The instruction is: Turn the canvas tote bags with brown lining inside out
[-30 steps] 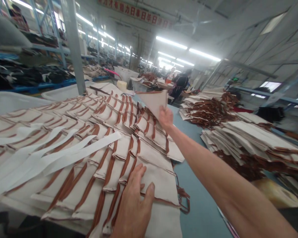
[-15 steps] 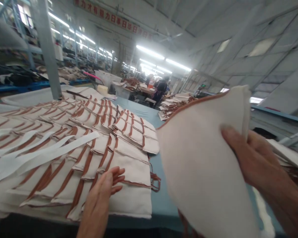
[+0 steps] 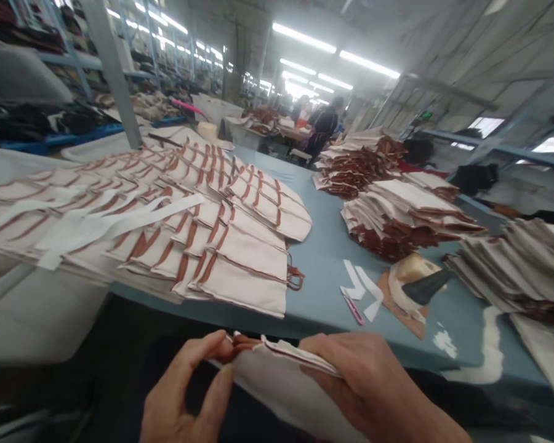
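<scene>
A cream fabric piece [image 3: 286, 384] with brown edging hangs in front of the table's near edge, its upper edge turned up towards me. My left hand [image 3: 189, 387] pinches its left corner, where the brown edging bunches. On the right, the thumb and fingers of my right hand [image 3: 360, 372] are closed on the layered upper edge. The lower part of the piece drops out of view. Beyond my left hand, overlapping rows of similar brown-edged cream pieces [image 3: 247, 280] cover the left of the table.
White strips [image 3: 166, 212] lie across the rows. Right on the blue-green table [image 3: 321, 246] are a pink cutter [image 3: 353, 307], a tape roll [image 3: 409, 274] with a dark cone-shaped thing, and stacks of fabric pieces [image 3: 397, 215]. A person [image 3: 325, 126] is far back.
My right hand has brought the fabric piece down and left, from above the table to its front edge. My left hand, open before, has moved down and taken hold of its corner. The view has shifted.
</scene>
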A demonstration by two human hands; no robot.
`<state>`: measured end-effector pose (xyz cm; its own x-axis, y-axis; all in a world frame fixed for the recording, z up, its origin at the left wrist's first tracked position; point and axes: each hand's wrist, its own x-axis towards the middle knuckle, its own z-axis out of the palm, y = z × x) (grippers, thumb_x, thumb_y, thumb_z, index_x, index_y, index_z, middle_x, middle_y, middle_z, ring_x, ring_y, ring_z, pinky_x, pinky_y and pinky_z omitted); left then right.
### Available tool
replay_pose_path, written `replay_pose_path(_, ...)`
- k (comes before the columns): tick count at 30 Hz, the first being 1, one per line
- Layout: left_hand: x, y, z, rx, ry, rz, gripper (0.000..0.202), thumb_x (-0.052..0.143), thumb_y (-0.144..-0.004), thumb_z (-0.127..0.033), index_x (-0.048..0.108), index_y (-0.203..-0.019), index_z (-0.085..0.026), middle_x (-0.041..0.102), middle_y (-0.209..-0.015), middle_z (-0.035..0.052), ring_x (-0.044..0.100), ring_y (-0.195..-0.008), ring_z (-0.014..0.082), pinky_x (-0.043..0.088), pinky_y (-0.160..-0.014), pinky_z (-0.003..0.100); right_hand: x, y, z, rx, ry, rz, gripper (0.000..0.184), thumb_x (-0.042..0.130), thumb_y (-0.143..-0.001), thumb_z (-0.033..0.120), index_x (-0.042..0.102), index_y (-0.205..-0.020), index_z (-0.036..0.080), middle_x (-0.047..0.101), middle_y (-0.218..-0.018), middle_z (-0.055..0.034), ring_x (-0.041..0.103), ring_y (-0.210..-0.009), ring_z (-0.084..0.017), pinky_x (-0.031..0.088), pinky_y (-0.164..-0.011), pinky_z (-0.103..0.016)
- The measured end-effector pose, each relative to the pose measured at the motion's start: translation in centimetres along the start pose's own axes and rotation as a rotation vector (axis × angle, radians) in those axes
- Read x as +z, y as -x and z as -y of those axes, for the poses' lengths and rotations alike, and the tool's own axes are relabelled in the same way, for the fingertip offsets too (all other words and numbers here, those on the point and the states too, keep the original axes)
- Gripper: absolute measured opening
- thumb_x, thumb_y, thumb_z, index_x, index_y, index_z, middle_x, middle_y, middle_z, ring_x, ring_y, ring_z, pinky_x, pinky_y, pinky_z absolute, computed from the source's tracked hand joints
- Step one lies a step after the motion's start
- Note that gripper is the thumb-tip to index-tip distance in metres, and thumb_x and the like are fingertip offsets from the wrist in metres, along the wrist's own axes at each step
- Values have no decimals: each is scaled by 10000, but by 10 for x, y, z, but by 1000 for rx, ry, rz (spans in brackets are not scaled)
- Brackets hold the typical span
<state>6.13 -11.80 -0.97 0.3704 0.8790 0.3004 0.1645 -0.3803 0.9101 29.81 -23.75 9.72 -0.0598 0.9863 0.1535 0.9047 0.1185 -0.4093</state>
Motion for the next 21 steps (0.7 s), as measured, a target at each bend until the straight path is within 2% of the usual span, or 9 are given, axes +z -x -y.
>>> replay_pose_path(3, -7, 0, 0, 65, -24, 96, 167, 739, -1017, -392, 849, -1062, -275, 893, -1027, 50, 860, -929, 264, 714, -910, 320, 21, 1, -4, -48, 77, -23, 486, 387, -1250, 415, 713, -934, 241, 794, -747, -46, 713, -621, -189, 394, -599, -347)
replay_pose_path(6, -11, 8, -3, 24, -74, 223, 211, 716, -1014, -415, 865, -1078, -280, 903, -1097, 57, 865, -1003, 284, 708, -922, 309, 52, 8, -4, -69, 91, -19, 470, 418, -1243, 410, 704, -915, 232, 794, -740, -55, 719, -626, -193, 371, -600, -355)
replay_pose_path(9, -16, 19, -3, -86, -120, 376, 305, 710, -1001, -502, 896, -1153, -314, 914, -1124, 46, 864, -1018, 307, 717, -918, 320, 85, 18, -2, -37, 46, 99, 358, 595, -1184, 440, 705, -922, 223, 809, -763, -64, 720, -634, -207, 359, -596, -351)
replay_pose_path(12, -20, 30, -4, -202, -124, 444, 361, 663, -997, -563, 915, -1097, -324, 917, -1097, 45, 855, -993, 317, 717, -858, 322, 105, 29, 3, 127, -133, 231, 229, 812, -1058, 417, 727, -988, 215, 827, -837, -55, 736, -703, -216, 391, -635, -319)
replay_pose_path(15, -21, 36, -13, -308, -134, 385, 353, 648, -982, -565, 894, -949, -313, 903, -994, 40, 823, -902, 293, 684, -805, 309, 105, 33, 14, 383, -463, 233, 322, 974, -857, 357, 721, -1013, 232, 780, -854, 8, 680, -725, -184, 407, -662, -284)
replay_pose_path(17, -20, 35, -21, -339, -129, 396, 334, 639, -977, -530, 856, -860, -304, 861, -856, 25, 774, -789, 261, 644, -741, 291, 98, 29, 22, 479, -667, 172, 339, 967, -772, 301, 694, -962, 234, 704, -815, 45, 594, -701, -152, 398, -653, -270)
replay_pose_path(19, -19, 32, -29, -358, -97, 450, 332, 601, -993, -479, 831, -850, -286, 818, -793, 15, 738, -741, 237, 600, -693, 272, 90, 21, 29, 498, -821, 123, 280, 899, -784, 297, 665, -921, 229, 646, -805, 50, 532, -701, -138, 399, -651, -268)
replay_pose_path(21, -18, 29, -35, -383, -61, 494, 330, 569, -1013, -442, 828, -912, -264, 805, -797, 11, 731, -737, 223, 574, -680, 262, 82, 11, 32, 508, -933, 136, 234, 836, -833, 335, 640, -901, 227, 611, -795, 50, 497, -690, -130, 395, -638, -268)
